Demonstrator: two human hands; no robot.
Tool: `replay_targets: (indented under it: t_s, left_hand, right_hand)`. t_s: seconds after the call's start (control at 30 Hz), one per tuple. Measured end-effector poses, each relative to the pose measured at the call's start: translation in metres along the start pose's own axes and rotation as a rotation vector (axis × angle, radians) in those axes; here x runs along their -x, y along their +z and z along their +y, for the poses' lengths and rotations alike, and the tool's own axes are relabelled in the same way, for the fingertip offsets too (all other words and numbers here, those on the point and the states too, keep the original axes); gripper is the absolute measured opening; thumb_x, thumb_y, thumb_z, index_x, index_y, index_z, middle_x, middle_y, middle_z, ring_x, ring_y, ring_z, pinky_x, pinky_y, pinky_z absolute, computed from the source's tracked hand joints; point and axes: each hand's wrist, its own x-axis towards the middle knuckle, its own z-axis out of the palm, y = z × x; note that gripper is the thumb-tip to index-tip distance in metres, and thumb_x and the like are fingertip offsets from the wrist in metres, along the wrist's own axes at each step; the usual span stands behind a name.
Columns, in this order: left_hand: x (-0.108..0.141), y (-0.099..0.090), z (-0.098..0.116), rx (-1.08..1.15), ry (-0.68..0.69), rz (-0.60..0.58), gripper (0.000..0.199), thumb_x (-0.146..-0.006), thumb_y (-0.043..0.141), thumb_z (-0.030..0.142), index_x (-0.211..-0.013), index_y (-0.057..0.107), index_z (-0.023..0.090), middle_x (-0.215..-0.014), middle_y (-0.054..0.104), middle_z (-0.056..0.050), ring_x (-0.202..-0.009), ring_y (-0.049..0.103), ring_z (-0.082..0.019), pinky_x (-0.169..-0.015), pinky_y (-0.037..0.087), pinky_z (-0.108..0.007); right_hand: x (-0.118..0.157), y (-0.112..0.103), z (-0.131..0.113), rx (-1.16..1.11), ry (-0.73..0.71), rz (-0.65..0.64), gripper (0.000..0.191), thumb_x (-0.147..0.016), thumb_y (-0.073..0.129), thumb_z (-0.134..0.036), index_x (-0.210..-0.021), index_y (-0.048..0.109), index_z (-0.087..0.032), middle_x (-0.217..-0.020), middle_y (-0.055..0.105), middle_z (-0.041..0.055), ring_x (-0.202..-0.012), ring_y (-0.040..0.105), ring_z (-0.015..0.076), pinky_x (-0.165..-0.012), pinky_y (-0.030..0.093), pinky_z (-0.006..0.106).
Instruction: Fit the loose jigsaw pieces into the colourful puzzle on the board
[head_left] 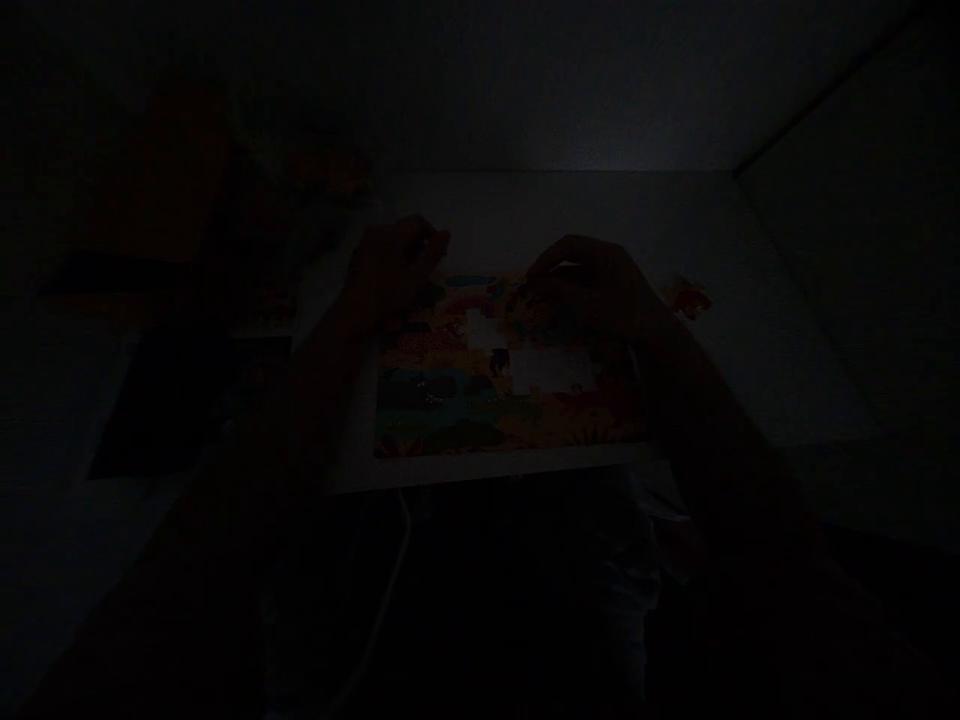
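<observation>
"What have I got?"
"Left hand [397, 265] and right hand [585, 285] curled over the top of the jigsaw puzzle [442, 410], partly closed."
"Holding anything?"
"Too dark to tell. A loose piece [688, 298] lies right of the puzzle."

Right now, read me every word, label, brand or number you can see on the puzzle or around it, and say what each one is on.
No readable text: the jigsaw puzzle shows only picture areas, no legible print. The dark orange object at upper left is too dim to tell whether it bears any.
</observation>
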Motion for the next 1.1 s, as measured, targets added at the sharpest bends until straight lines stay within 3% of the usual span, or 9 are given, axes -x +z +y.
replay_targets:
  t_s: [0.1,0.23,0.4,0.57,0.67,0.83,1.1]
  left_hand:
    - [0.007,-0.005,0.013,0.013,0.039,-0.081,0.045,-0.112,0.08,0.074,-0.113,0.089,0.031,-0.094,0.083,-0.006,-0.096,0.078,-0.03,-0.086,0.057,-0.042]
    - [0.012,-0.004,0.029,0.01,0.15,-0.209,0.048,-0.092,0.104,0.067,-0.118,0.094,0.029,-0.103,0.086,-0.006,-0.099,0.08,-0.029,-0.089,0.059,-0.04]
    - [0.01,0.006,0.029,0.126,0.188,-0.205,0.026,-0.105,0.091,0.051,-0.111,0.091,0.026,-0.111,0.088,-0.008,-0.103,0.08,-0.027,-0.093,0.061,-0.039]
    - [0.006,0.005,0.032,0.177,0.057,-0.145,0.025,-0.116,0.081,0.048,-0.111,0.085,0.024,-0.109,0.088,-0.006,-0.102,0.079,-0.025,-0.09,0.062,-0.036]
    - [0.004,0.003,0.034,0.197,0.011,-0.146,0.023,-0.118,0.076,0.042,-0.107,0.084,0.024,-0.11,0.089,-0.006,-0.105,0.08,-0.025,-0.093,0.063,-0.037]
    - [0.003,0.005,0.028,0.176,0.013,-0.173,0.025,-0.115,0.077,0.046,-0.105,0.087,0.024,-0.101,0.087,-0.006,-0.104,0.081,-0.027,-0.093,0.063,-0.039]
    - [0.004,0.009,0.027,0.182,0.02,-0.234,0.032,-0.111,0.076,0.051,-0.107,0.09,0.022,-0.104,0.09,-0.008,-0.1,0.082,-0.027,-0.088,0.063,-0.036]
  right_hand:
    - [-0.002,0.002,-0.001,0.022,-0.017,0.064,0.036,-0.094,0.105,-0.062,-0.103,0.086,-0.034,-0.105,0.089,0.0049,-0.111,0.088,0.0352,-0.095,0.077,0.051]
    - [-0.004,0.006,0.0,0.031,-0.073,0.137,0.031,-0.098,0.102,-0.06,-0.103,0.085,-0.034,-0.11,0.089,0.0041,-0.111,0.088,0.0348,-0.106,0.075,0.056]
    - [-0.01,0.006,0.01,0.057,-0.083,0.141,0.039,-0.101,0.101,-0.069,-0.11,0.084,-0.035,-0.114,0.087,0.0055,-0.122,0.086,0.036,-0.108,0.074,0.053]
    - [-0.004,0.005,0.004,0.072,-0.041,0.055,0.055,-0.094,0.107,-0.076,-0.125,0.086,-0.036,-0.112,0.085,0.0046,-0.118,0.085,0.0337,-0.099,0.074,0.046]
    - [0.002,0.008,-0.003,0.108,-0.064,-0.037,0.072,-0.086,0.113,-0.07,-0.145,0.085,-0.039,-0.115,0.086,0.0035,-0.113,0.084,0.032,-0.097,0.073,0.044]
    - [0.002,0.009,-0.005,0.251,-0.138,-0.088,0.081,-0.083,0.114,-0.059,-0.155,0.085,-0.038,-0.134,0.084,0.0084,-0.121,0.08,0.0348,-0.108,0.072,0.049]
    - [-0.002,0.003,0.008,0.371,-0.336,-0.098,0.072,-0.094,0.104,-0.081,-0.147,0.088,-0.036,-0.143,0.08,0.0122,-0.127,0.078,0.0405,-0.116,0.07,0.063]
